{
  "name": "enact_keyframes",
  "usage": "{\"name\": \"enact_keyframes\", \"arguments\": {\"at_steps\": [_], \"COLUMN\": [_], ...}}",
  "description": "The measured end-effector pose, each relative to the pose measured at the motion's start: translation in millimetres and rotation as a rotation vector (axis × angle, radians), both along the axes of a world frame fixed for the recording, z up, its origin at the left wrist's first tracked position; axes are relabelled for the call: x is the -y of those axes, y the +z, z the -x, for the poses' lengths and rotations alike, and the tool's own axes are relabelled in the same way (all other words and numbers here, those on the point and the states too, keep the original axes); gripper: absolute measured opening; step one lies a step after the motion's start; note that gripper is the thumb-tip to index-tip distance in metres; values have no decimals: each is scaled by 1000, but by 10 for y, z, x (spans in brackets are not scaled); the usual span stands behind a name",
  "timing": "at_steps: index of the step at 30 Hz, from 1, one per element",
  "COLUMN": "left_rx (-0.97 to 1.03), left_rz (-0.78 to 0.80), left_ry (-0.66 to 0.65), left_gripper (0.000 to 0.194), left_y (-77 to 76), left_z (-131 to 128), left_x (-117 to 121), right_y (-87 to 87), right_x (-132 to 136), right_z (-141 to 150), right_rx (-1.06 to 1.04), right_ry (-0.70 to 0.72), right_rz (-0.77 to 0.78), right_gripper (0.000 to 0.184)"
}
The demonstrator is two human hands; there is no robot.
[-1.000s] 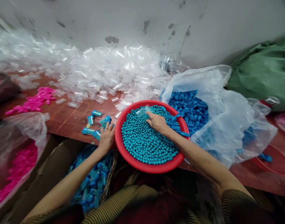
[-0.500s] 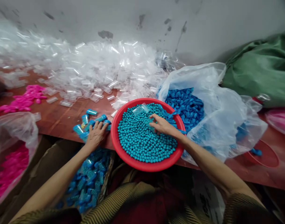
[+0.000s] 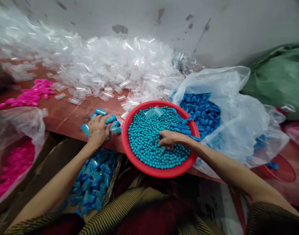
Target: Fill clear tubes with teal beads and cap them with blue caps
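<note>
A red basin (image 3: 139, 164) full of small teal balls (image 3: 146, 137) sits at the table's front edge. My right hand (image 3: 169, 138) is down in the balls with its fingers curled and pressed together; what they hold is hidden. My left hand (image 3: 97, 129) lies flat, fingers spread, on a small cluster of filled blue-capped tubes (image 3: 113, 124) on the red-brown table (image 3: 66, 117), just left of the basin. A clear empty tube (image 3: 153, 112) lies on the balls at the basin's far side, with loose blue caps (image 3: 182, 127) along the right rim.
A heap of clear plastic tubes (image 3: 102, 65) fills the back of the table. A clear bag of blue caps (image 3: 203, 111) lies right of the basin. A box of finished blue tubes (image 3: 95, 179) stands below the table edge. Pink pieces (image 3: 29, 96) and a bag of them (image 3: 12, 163) are at left.
My left hand slid from the basin's rim leftward onto the filled tubes. My right hand drew back from the far side of the basin toward its middle and curled shut.
</note>
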State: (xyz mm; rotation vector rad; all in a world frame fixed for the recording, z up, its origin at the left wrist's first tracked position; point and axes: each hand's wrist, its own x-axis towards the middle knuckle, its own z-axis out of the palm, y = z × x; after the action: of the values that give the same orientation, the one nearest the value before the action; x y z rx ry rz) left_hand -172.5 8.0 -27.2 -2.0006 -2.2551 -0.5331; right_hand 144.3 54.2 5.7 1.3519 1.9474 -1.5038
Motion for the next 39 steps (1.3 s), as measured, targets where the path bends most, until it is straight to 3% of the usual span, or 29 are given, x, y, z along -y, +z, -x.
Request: {"name": "enact_keyframes", "arguments": {"at_steps": [3, 6, 9, 12, 17, 20, 23, 25, 28, 30, 32, 35, 39], "left_rx": [185, 476, 730, 876, 1306, 1463, 1446, 1324, 1186, 1233, 1338, 1433, 1463], "left_rz": [-134, -97, 128, 366, 742, 792, 785, 768, 771, 800, 832, 860, 831], "left_ry": [-126, -236, -317, -345, -343, -309, -311, -336, -356, -334, -297, -258, -241], "left_gripper": [37, 36, 38, 44, 38, 40, 39, 35, 34, 34, 35, 36, 37], "left_y": [210, 394, 447, 392, 357, 371, 359, 349, 353, 361, 360, 333, 289], "left_z": [-303, -690, -1045, -1318, -1584, -1618, -1579, -1535, -1476, -1457, -1459, -1486, -1501], "left_x": [-38, -15, -3, -35, -53, -29, -25, -30, -29, -19, -9, -1, -13], "right_y": [-158, -202, -168, -134, -116, -116, -118, -108, -53, 7, 64, 112, 92], "right_x": [38, 75, 114, 165, 247, 259, 270, 295, 328, 297, 204, 18, -75], "right_z": [186, 157, 39, -33, -20, -9, -49, -114, -254, -342, -394, -369, -223], "right_rx": [-130, -346, -493, -620, -801, -810, -723, -624, -350, -105, 132, 373, 346], "right_ry": [-254, -404, -488, -602, -705, -652, -569, -478, -190, -41, -34, -67, 110], "right_rz": [10, 50, 68, 115, 157, 125, 34, -162, -571, -798, -957, -1046, -1033], "right_gripper": [16, 22, 23, 25, 37, 40, 28, 22, 19, 20, 22, 26, 29]}}
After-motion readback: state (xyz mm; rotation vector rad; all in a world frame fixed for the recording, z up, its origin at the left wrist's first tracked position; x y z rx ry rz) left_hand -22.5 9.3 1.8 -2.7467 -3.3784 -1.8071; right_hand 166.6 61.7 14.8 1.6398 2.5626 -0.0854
